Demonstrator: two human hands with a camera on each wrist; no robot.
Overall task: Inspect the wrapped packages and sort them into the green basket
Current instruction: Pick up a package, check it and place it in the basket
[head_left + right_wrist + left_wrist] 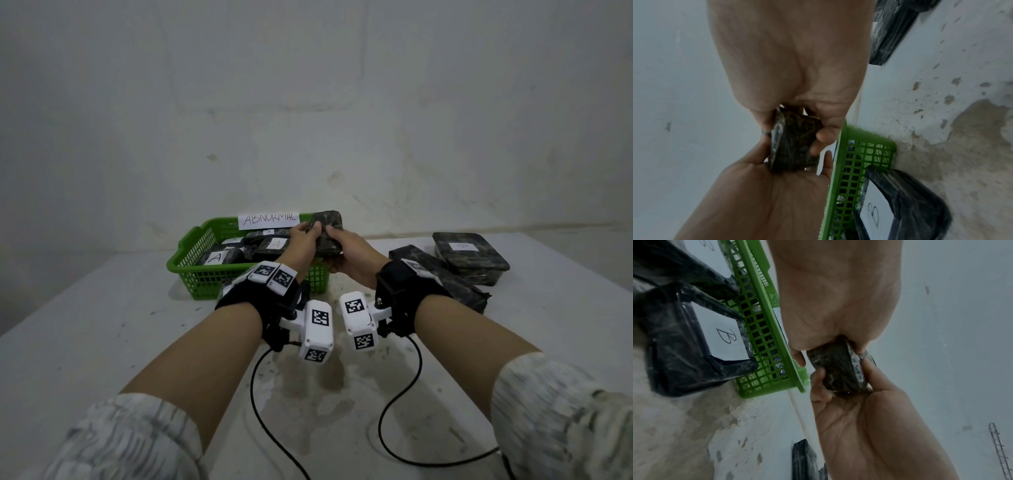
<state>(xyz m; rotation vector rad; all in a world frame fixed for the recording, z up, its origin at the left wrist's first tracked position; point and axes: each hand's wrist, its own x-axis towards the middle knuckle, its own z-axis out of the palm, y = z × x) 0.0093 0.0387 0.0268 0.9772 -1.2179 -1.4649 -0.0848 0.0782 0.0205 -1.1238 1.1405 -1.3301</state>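
Both hands hold one dark wrapped package (328, 226) upright above the right end of the green basket (191, 255). My left hand (306, 236) grips its left side, fingers curled round it. My right hand (342, 245) grips its right side and cups it from below. In the left wrist view, my left hand (818, 337) pinches the package (838, 369) from above while the right hand (865, 418) cups its lower end. The right wrist view shows my right hand (803, 91) curled on the package (793, 146), with the left hand (764, 191) opposite. No label shows on the held package.
The basket bears an "ABNORMAL" sign (269, 220) and holds several packages labelled A (275, 245). A package labelled B (684, 345) lies on the table against the basket's front. Two more dark packages (469, 255) (442, 277) lie at the right. Cables (260, 404) trail across the table's front.
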